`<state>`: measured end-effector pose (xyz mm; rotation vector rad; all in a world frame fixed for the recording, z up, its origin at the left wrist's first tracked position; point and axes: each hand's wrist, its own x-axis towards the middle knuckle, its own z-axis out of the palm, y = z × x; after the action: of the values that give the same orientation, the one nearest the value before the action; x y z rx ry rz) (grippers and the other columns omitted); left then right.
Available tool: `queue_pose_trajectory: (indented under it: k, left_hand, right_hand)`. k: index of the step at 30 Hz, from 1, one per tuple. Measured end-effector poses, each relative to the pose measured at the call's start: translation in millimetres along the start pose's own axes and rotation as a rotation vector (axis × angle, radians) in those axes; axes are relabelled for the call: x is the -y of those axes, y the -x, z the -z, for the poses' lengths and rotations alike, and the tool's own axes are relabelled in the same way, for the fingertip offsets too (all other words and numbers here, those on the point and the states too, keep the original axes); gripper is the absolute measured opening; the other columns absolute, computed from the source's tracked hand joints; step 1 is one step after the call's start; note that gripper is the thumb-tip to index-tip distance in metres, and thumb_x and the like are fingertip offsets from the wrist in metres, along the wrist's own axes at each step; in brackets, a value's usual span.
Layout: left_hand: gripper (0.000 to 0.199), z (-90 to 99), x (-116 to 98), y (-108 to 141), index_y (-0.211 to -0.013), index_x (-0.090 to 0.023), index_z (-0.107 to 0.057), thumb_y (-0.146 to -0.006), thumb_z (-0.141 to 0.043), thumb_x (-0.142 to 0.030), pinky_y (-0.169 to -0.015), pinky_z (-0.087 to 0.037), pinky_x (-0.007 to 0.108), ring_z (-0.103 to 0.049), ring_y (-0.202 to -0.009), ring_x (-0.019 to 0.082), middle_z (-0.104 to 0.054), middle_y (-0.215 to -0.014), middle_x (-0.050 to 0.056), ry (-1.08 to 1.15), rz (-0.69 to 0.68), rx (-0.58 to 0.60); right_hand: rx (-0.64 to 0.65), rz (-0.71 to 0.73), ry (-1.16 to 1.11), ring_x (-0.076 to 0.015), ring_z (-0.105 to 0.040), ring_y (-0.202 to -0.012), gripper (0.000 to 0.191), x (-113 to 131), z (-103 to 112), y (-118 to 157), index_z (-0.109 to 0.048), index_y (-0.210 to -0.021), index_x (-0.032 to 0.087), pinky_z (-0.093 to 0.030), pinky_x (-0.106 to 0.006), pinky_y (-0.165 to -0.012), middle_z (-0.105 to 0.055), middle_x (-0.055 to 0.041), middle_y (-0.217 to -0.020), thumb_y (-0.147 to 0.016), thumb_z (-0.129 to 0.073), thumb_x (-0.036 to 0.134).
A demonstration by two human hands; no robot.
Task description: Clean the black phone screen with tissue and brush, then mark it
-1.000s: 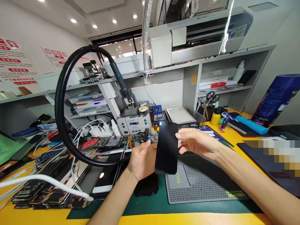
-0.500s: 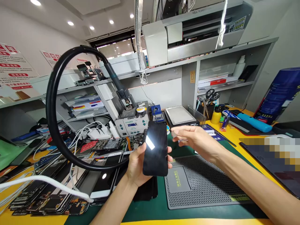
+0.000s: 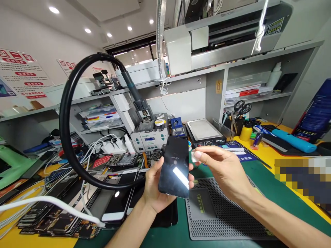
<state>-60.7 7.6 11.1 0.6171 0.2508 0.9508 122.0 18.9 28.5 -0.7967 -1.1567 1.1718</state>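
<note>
A black smartphone (image 3: 173, 168) rests in my left hand (image 3: 152, 182), its glossy front facing me with a bright lamp reflection low on the glass. The thumb presses one edge and fingertips wrap round the other. Just right of the phone, my right hand (image 3: 219, 165) pinches a small whitish flat piece (image 3: 194, 156) between thumb and fingers; its exact kind is unclear. The piece is close to the phone's right edge. Beneath my right forearm lies a grey perforated repair mat (image 3: 227, 220) on the green work surface.
Stacked phone screens and parts (image 3: 59, 213) cover the left side. A thick black hose (image 3: 64, 137) loops from the hot-air station (image 3: 150, 137). A heating plate (image 3: 203, 129) stands behind my hands, a yellow bottle (image 3: 245, 131) and scissors (image 3: 242, 107) at right. A white cable (image 3: 51, 201) crosses the front left.
The phone has tilted, so the lamp reflection slid from its upper left to its lower right. My right hand has turned, showing the whitish piece more clearly. The whole view has shifted slightly.
</note>
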Motion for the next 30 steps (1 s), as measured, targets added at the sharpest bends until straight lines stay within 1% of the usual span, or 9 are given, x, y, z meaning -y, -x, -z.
queue_pose_trajectory:
  k: [3, 6, 9, 11, 14, 18, 26, 28, 30]
  left_hand:
    - [0.057, -0.7, 3, 1, -0.118, -0.004, -0.066, -0.092, -0.044, -0.05, -0.082, -0.052, 0.037, -0.07, -0.089, 0.027, -0.071, -0.109, 0.017, -0.004, 0.002, 0.0]
    - [0.055, -1.0, 3, 2, -0.116, -0.007, -0.068, -0.092, -0.045, -0.05, -0.083, -0.052, 0.039, -0.071, -0.09, 0.027, -0.073, -0.107, 0.015, 0.013, -0.011, -0.009]
    - [0.051, -0.1, 2, 3, -0.11, -0.008, -0.071, -0.092, -0.048, -0.05, -0.086, -0.052, 0.039, -0.071, -0.09, 0.027, -0.075, -0.102, 0.014, 0.052, -0.02, -0.026]
    - [0.051, 0.9, 1, 3, -0.11, -0.008, -0.071, -0.092, -0.049, -0.049, -0.088, -0.052, 0.039, -0.071, -0.091, 0.027, -0.075, -0.101, 0.015, 0.069, -0.017, -0.034]
    - [0.053, 1.2, 1, 3, -0.111, -0.007, -0.071, -0.091, -0.049, -0.051, -0.087, -0.052, 0.039, -0.071, -0.092, 0.028, -0.074, -0.105, 0.015, 0.065, -0.004, -0.032]
    - [0.058, -2.0, 4, 3, -0.115, -0.004, -0.068, -0.091, -0.047, -0.052, -0.082, -0.053, 0.037, -0.07, -0.09, 0.027, -0.072, -0.11, 0.017, 0.031, 0.014, -0.017]
    - [0.059, -2.9, 7, 4, -0.12, -0.005, -0.066, -0.089, -0.049, -0.051, -0.08, -0.054, 0.038, -0.07, -0.091, 0.028, -0.07, -0.112, 0.019, -0.011, 0.073, 0.006]
    - [0.057, -1.8, 4, 2, -0.12, -0.005, -0.066, -0.09, -0.049, -0.051, -0.083, -0.054, 0.038, -0.07, -0.092, 0.027, -0.07, -0.113, 0.019, -0.012, 0.052, -0.025]
    - [0.052, -1.4, 0, 1, -0.116, -0.008, -0.069, -0.092, -0.048, -0.049, -0.086, -0.054, 0.037, -0.07, -0.093, 0.026, -0.072, -0.112, 0.016, 0.005, 0.011, -0.064]
  right_hand:
    - [-0.011, 0.081, 0.062, -0.0204, -0.068, -0.077, 0.013, 0, -2, 3, -0.079, -0.081, 0.023, -0.055, -0.034, -0.073, -0.076, -0.005, -0.086, -0.074, -0.081, 0.034]
    - [0.03, 0.287, 0.219, -0.0226, -0.069, -0.087, 0.006, -5, -2, 8, -0.079, -0.085, 0.025, -0.055, -0.038, -0.084, -0.076, -0.0047, -0.088, -0.08, -0.076, 0.028]
    - [0.107, 0.442, 0.312, -0.0226, -0.068, -0.096, 0.013, -10, 0, 11, -0.076, -0.094, 0.028, -0.052, -0.04, -0.092, -0.075, -0.0041, -0.098, -0.084, -0.072, 0.021]
    - [0.144, 0.496, 0.368, -0.0213, -0.068, -0.098, 0.019, -12, 3, 11, -0.075, -0.099, 0.029, -0.051, -0.039, -0.094, -0.075, -0.0029, -0.1, -0.085, -0.07, 0.017]
    - [0.141, 0.568, 0.445, -0.0206, -0.068, -0.097, 0.022, -11, 6, 9, -0.073, -0.101, 0.029, -0.052, -0.038, -0.093, -0.075, -0.0021, -0.101, -0.085, -0.069, 0.014]
    - [0.064, 0.59, 0.507, -0.0214, -0.069, -0.094, 0.018, -7, 8, 4, -0.073, -0.099, 0.028, -0.055, -0.037, -0.086, -0.075, -0.0031, -0.099, -0.087, -0.068, 0.017]
    - [-0.069, 0.547, 0.476, -0.0215, -0.07, -0.091, 0.01, -2, 14, -9, -0.074, -0.094, 0.025, -0.056, -0.037, -0.085, -0.075, -0.0042, -0.096, -0.087, -0.068, 0.022]
    - [-0.042, 0.545, 0.437, -0.0215, -0.07, -0.092, 0.01, 1, 13, -6, -0.074, -0.093, 0.025, -0.056, -0.037, -0.084, -0.076, -0.0044, -0.097, -0.086, -0.068, 0.02]
    - [0.049, 0.578, 0.408, -0.0214, -0.07, -0.091, 0.014, 3, 10, 0, -0.074, -0.093, 0.025, -0.056, -0.037, -0.084, -0.076, -0.0041, -0.095, -0.085, -0.068, 0.016]
